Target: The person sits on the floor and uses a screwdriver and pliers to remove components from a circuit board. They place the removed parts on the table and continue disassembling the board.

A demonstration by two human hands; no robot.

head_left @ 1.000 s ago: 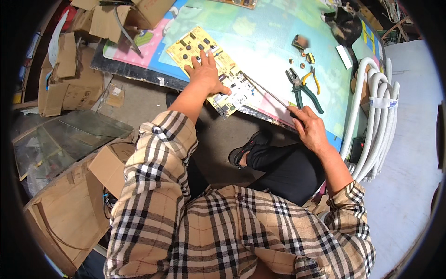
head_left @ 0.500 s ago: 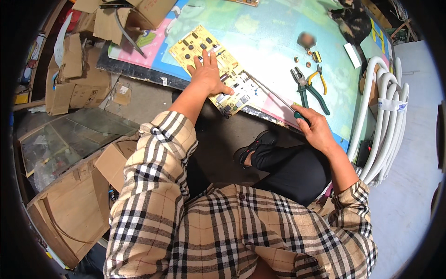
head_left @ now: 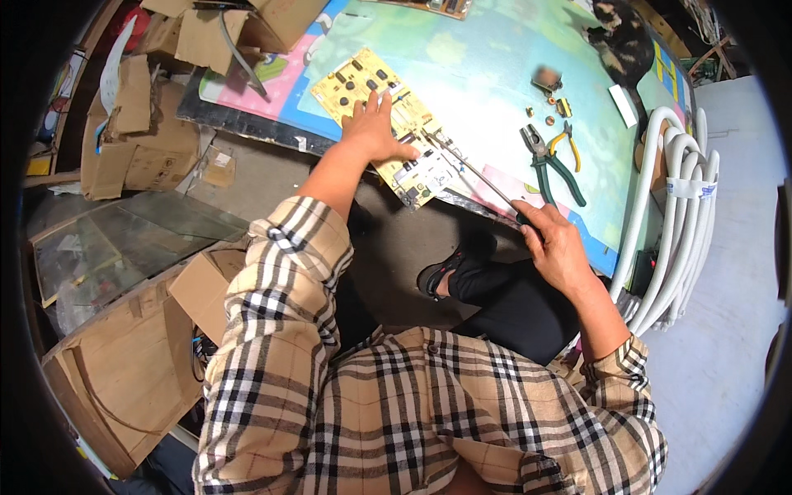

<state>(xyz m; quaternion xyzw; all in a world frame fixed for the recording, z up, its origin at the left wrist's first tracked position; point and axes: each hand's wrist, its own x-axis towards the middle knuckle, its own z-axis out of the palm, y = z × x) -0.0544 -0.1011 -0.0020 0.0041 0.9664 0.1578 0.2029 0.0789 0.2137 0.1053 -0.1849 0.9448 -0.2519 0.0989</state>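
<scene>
A yellow circuit board (head_left: 359, 70) with many small components lies at the table's near edge, its lower end jutting past it. My left hand (head_left: 373, 132) rests on the board with fingers spread and thumb out, pressing on its surface. My right hand (head_left: 557, 241) is closed round the dark handle of a long-shafted screwdriver (head_left: 488, 183). The shaft points up and left, and its tip meets the board's right side among the components. Just right of the shaft lie green-handled pliers (head_left: 548, 165) and smaller yellow-handled pliers (head_left: 568, 147).
Loose small parts (head_left: 550, 106) sit beyond the pliers on the covered table (head_left: 470, 66). A dark-furred cat (head_left: 620, 41) lies at the far right, near a white strip (head_left: 624, 106). Coiled white hose (head_left: 681, 214) hangs at the right edge. Cardboard boxes (head_left: 153, 140) crowd the left.
The screwdriver's tip has moved from the board's right edge slightly onto its components. My right hand has shifted a little left and nearer to me. My left hand stays on the board.
</scene>
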